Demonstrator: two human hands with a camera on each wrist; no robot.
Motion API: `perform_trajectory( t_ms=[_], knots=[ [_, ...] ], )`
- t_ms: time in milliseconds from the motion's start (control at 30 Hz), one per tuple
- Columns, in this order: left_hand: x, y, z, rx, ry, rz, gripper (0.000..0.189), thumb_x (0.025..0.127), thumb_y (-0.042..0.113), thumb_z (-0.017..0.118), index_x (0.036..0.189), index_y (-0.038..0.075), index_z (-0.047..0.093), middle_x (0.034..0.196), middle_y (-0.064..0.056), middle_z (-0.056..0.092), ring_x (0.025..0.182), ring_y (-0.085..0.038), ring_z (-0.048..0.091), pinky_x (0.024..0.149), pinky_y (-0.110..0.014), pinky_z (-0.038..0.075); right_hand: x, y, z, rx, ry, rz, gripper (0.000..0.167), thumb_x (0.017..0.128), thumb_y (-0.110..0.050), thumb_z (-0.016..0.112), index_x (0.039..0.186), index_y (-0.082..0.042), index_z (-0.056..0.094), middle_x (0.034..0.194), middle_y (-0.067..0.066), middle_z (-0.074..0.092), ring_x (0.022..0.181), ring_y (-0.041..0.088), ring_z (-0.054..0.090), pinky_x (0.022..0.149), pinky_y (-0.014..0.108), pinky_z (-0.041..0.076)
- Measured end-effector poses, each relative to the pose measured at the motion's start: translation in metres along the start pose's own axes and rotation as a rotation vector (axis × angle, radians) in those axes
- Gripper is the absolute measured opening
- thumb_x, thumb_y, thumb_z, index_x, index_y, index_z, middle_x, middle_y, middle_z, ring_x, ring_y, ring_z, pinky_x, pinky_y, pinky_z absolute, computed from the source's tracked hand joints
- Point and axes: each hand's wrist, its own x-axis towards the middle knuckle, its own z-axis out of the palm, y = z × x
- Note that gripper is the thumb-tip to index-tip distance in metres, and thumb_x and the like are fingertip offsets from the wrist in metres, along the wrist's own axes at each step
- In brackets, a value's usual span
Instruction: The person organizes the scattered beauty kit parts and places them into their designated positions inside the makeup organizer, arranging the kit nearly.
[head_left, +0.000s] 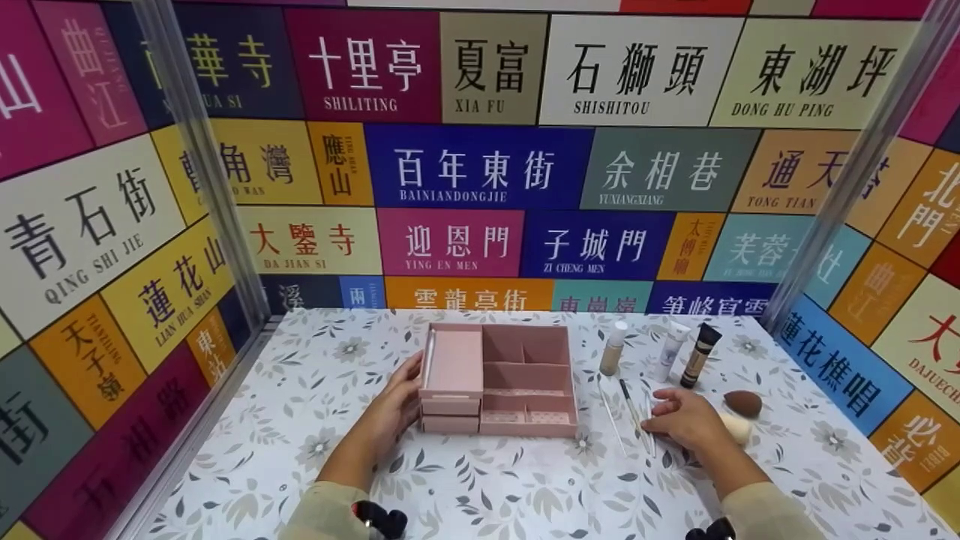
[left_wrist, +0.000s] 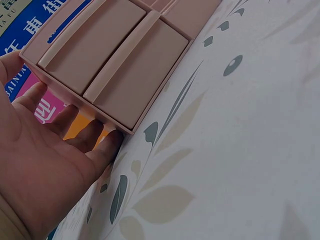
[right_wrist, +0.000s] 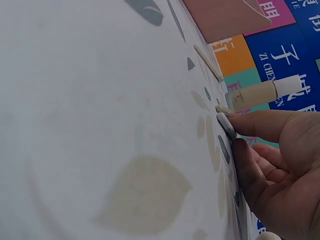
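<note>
A light fingertip hold looked surest for handling the white stick (right_wrist: 225, 124) on the flowered tabletop (head_left: 510, 487) without nudging 2 slim sticks (head_left: 615, 427) alongside, as a person's right hand (head_left: 690, 416) pinched it between thumb and forefinger. Slightly farther off, the left hand (head_left: 397, 405), fingers unclenched, rested against the left side of the pink box (head_left: 455, 352).

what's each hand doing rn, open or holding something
Left hand: open, resting against the side of the pink organizer.
Right hand: closed, pinching a slim white stick between thumb and finger.
</note>
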Motion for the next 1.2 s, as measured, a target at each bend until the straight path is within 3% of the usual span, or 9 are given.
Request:
perform_trajectory(
  t_ms=[233, 400, 633, 767, 933, 1067, 1200],
  knots=[
    [0.000, 0.000, 0.000, -0.014, 0.008, -0.005, 0.067, 0.109, 0.032, 0.053, 0.170, 0.035, 0.027, 0.181, 0.000, 0.018, 0.164, -0.029, 0.031, 0.134, -0.050, 0.029, -0.002, -0.003, 0.002, -0.038, 0.010, -0.002, 0.075, 0.079, -0.013, 0.092, 0.144, 0.004, 0.057, 0.109, 0.010, 0.073, 0.093, 0.019, 0.067, 0.076, 0.024, 0.054],
    [-0.001, 0.000, 0.000, -0.007, 0.008, -0.005, 0.067, 0.109, 0.032, 0.053, 0.170, 0.035, 0.026, 0.181, -0.002, 0.018, 0.164, -0.031, 0.032, 0.134, -0.051, 0.029, -0.003, -0.004, 0.002, -0.003, 0.022, 0.003, 0.070, 0.080, -0.010, 0.088, 0.142, 0.005, 0.059, 0.115, 0.016, 0.075, 0.095, 0.016, 0.069, 0.078, 0.023, 0.055],
    [0.000, 0.001, 0.000, -0.001, 0.010, -0.021, 0.066, 0.108, 0.033, 0.054, 0.169, 0.037, 0.029, 0.180, 0.000, 0.020, 0.163, -0.031, 0.033, 0.134, -0.053, 0.028, -0.005, -0.006, 0.000, 0.024, 0.035, 0.086, 0.062, 0.088, -0.018, 0.079, 0.145, -0.002, 0.062, 0.133, 0.022, 0.068, 0.112, 0.028, 0.065, 0.092, 0.035, 0.053],
    [-0.001, 0.000, -0.001, 0.006, 0.004, -0.017, 0.065, 0.109, 0.033, 0.052, 0.170, 0.036, 0.027, 0.180, -0.002, 0.019, 0.162, -0.034, 0.034, 0.134, -0.054, 0.028, -0.005, -0.008, 0.000, 0.048, 0.051, 0.112, 0.060, 0.087, -0.019, 0.078, 0.144, -0.005, 0.065, 0.139, 0.022, 0.066, 0.113, 0.026, 0.064, 0.087, 0.030, 0.051],
    [-0.002, -0.001, -0.001, 0.003, 0.007, -0.007, 0.066, 0.110, 0.031, 0.052, 0.170, 0.035, 0.027, 0.180, -0.003, 0.019, 0.161, -0.033, 0.035, 0.133, -0.053, 0.030, -0.008, -0.009, 0.000, 0.177, 0.064, 0.102, 0.057, 0.089, -0.012, 0.074, 0.144, 0.001, 0.064, 0.113, 0.007, 0.074, 0.092, 0.014, 0.066, 0.074, 0.024, 0.056],
    [-0.003, -0.001, 0.000, 0.010, 0.011, 0.000, 0.067, 0.109, 0.030, 0.053, 0.171, 0.033, 0.026, 0.180, -0.004, 0.020, 0.162, -0.031, 0.035, 0.133, -0.052, 0.031, -0.008, -0.011, 0.000, 0.259, 0.058, 0.123, 0.058, 0.093, -0.011, 0.071, 0.148, 0.000, 0.059, 0.092, -0.005, 0.071, 0.077, 0.011, 0.062, 0.065, 0.026, 0.054],
    [-0.003, 0.000, 0.000, 0.011, 0.017, -0.008, 0.066, 0.109, 0.031, 0.052, 0.170, 0.034, 0.027, 0.180, -0.002, 0.020, 0.162, -0.031, 0.034, 0.133, -0.052, 0.030, -0.008, -0.016, -0.001, 0.330, 0.028, 0.136, 0.059, 0.097, -0.013, 0.068, 0.153, -0.002, 0.055, 0.092, -0.004, 0.069, 0.076, 0.013, 0.061, 0.065, 0.027, 0.054]
  ],
)
